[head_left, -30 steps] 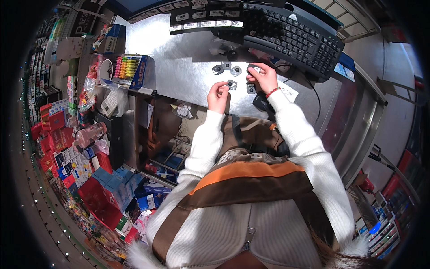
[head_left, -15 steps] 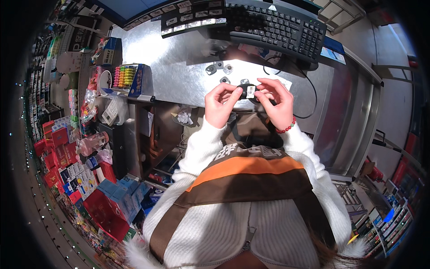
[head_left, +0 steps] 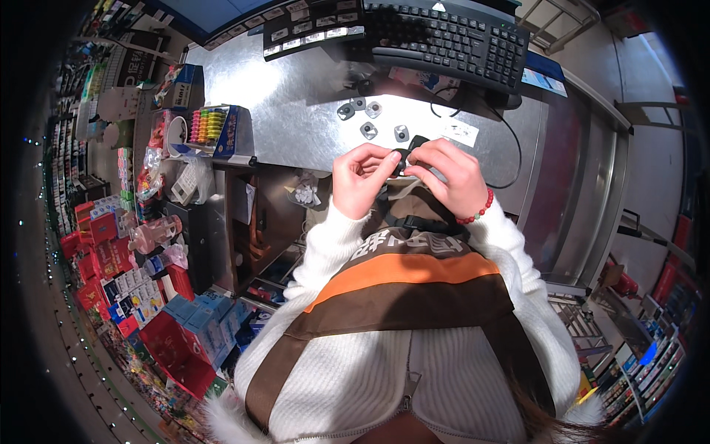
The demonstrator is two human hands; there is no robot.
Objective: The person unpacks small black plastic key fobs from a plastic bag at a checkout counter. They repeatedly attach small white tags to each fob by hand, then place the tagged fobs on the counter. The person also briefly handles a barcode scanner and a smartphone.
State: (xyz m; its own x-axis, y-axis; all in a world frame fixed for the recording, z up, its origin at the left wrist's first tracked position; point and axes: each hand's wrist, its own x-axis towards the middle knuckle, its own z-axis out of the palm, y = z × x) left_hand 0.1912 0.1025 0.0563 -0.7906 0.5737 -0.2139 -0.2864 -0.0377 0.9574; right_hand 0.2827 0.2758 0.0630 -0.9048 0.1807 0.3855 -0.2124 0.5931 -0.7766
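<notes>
Your left hand (head_left: 361, 180) and right hand (head_left: 449, 176) nearly meet, fingertips of both pinching a small black rounded plastic piece (head_left: 399, 162) over the near edge of a shiny grey metal counter (head_left: 288, 133), small grey-and-black squarish tags (head_left: 369, 131) lying just beyond.

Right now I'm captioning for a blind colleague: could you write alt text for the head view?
A person's left hand and right hand hold something small and black, partly hidden, at the near edge of a metal counter. Beyond lie small dark pieces and a black keyboard.
</notes>
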